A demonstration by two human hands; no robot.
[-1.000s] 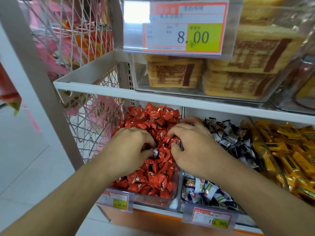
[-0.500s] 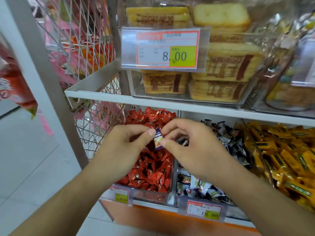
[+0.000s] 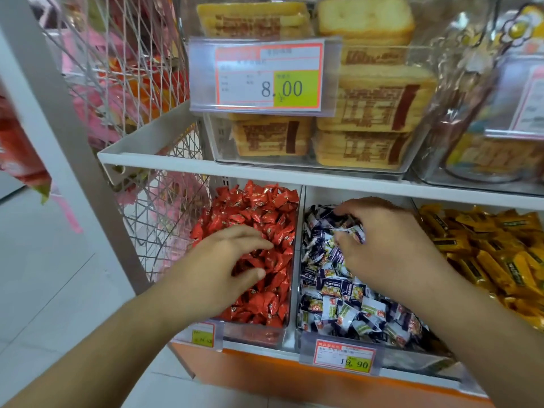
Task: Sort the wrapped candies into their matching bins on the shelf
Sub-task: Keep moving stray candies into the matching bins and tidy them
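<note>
Wrapped candies in dark blue and white (image 3: 347, 307) are filling the middle bin (image 3: 382, 356) on the lower shelf, where the right hand (image 3: 382, 245) is hovering palm down, fingers curling; any grip is unclear. The left hand (image 3: 226, 269) is reaching flat, fingers relaxed, over the red candies (image 3: 265, 207).

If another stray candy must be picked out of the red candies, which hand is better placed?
Probably the left hand: it lies open over the red candies, while the right hand is at the dark-blue-and-white candies.

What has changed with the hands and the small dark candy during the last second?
The right hand carried the dark candy from the red candies to the dark-wrapped bin; whether it still holds it is unclear. The left hand let go and hovers open. Bins unchanged.
</note>
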